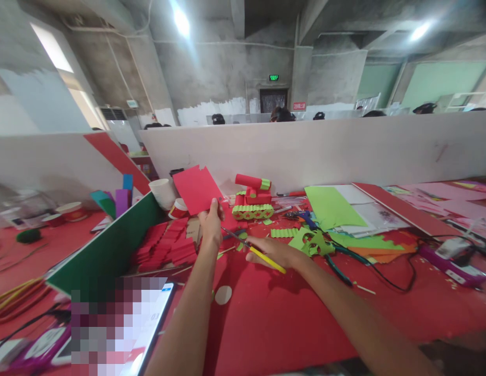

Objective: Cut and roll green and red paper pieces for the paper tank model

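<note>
My left hand (212, 222) pinches the lower right edge of a red paper sheet (198, 188) and holds it up, tilted, above the table. In my right hand (276, 251) is a slim tool with a yellow handle (268, 260). Its thin dark metal shaft points toward my left hand, apart from the sheet; its exact kind is unclear. Behind my hands stands a red and green paper tank model (253, 198) with scalloped green tracks. A strip of corrugated green paper (285, 233) and a green sheet with cut-out holes (311, 242) lie beyond my right hand.
Stacked red paper pieces (164, 243) lie left beside a green board (102, 245). A phone (149, 324) rests at the front left. Pliers (339, 269), a black cable (391, 279) and a purple power strip (452, 266) lie right. A white partition (324, 151) closes off the back.
</note>
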`<state>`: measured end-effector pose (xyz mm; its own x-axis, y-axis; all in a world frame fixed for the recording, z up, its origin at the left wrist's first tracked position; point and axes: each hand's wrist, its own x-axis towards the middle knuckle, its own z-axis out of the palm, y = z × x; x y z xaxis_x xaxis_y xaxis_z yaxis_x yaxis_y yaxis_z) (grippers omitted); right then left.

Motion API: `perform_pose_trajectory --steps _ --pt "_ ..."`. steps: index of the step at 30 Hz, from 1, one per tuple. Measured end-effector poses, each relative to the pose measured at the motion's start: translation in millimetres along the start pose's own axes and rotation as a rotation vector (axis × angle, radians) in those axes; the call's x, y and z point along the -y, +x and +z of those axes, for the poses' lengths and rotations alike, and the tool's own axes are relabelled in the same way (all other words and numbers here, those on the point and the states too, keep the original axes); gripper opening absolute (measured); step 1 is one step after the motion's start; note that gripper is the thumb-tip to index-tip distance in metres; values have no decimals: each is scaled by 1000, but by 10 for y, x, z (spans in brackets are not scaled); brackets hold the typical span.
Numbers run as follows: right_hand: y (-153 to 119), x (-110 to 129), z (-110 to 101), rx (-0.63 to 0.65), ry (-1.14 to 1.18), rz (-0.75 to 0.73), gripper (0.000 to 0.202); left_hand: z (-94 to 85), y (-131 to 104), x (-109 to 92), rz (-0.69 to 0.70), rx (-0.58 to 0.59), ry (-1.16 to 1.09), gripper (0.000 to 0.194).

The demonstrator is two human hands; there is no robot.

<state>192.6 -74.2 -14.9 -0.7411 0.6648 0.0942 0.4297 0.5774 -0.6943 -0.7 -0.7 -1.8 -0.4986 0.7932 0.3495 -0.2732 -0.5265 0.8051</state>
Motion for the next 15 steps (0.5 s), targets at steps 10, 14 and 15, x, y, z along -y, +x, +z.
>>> perform_pose_trajectory --steps 10,14,15 --pt "-2 1 -1 1 -5 6 34 -6 4 4 -6 5 17 45" --pt "-3 -2 -1 1 -3 1 34 -12 10 15 18 16 14 46" --pt "-3 -1 -2 2 1 -1 33 -13 10 17 21 18 13 46"
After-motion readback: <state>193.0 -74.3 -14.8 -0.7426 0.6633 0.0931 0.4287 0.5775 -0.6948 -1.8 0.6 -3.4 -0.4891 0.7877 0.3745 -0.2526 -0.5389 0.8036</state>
